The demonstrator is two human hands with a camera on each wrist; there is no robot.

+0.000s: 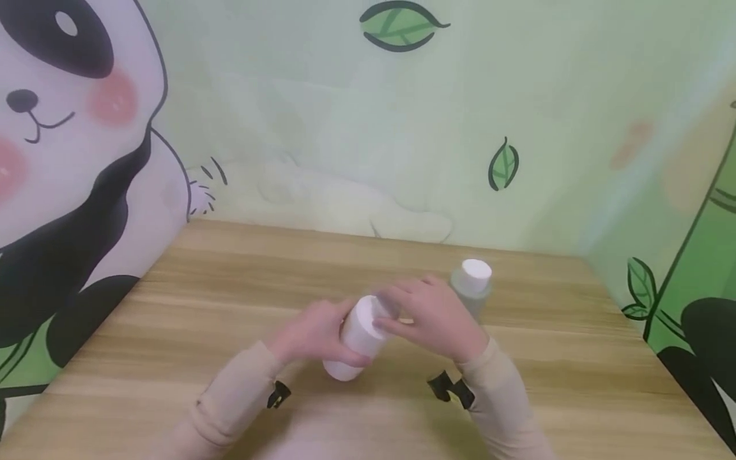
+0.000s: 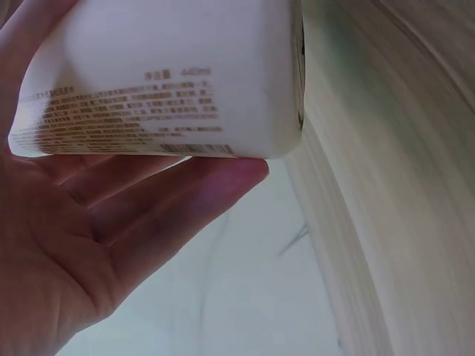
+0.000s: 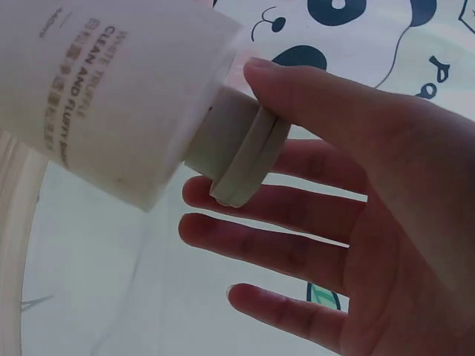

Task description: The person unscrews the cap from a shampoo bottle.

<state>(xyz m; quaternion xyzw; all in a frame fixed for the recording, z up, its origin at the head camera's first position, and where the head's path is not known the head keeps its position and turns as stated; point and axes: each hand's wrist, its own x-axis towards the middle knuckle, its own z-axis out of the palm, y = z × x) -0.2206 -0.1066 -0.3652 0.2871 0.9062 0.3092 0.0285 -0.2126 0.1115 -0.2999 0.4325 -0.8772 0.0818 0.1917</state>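
My left hand (image 1: 310, 332) grips a white bottle (image 1: 361, 338) around its body, tilted with its top toward my right hand. Small brown print covers the bottle's side (image 2: 126, 111) in the left wrist view, and the fingers lie under it. At the bottle's neck, my right hand (image 1: 434, 316) pinches the pale cap (image 3: 249, 152) between the thumb and a finger. In the right wrist view the other fingers are spread beside the cap, and "WHITE TRUFFLE CLEAN AND FLUFFY" reads along the bottle's front. The cap is mostly hidden by fingers in the head view.
A second bottle (image 1: 473, 287), greyish with a white lid, stands upright on the wooden table (image 1: 259, 268) just behind my right hand. Cloth with a panda (image 1: 132, 160) and leaves backs the table. A black device (image 1: 451, 388) hangs under the right wrist.
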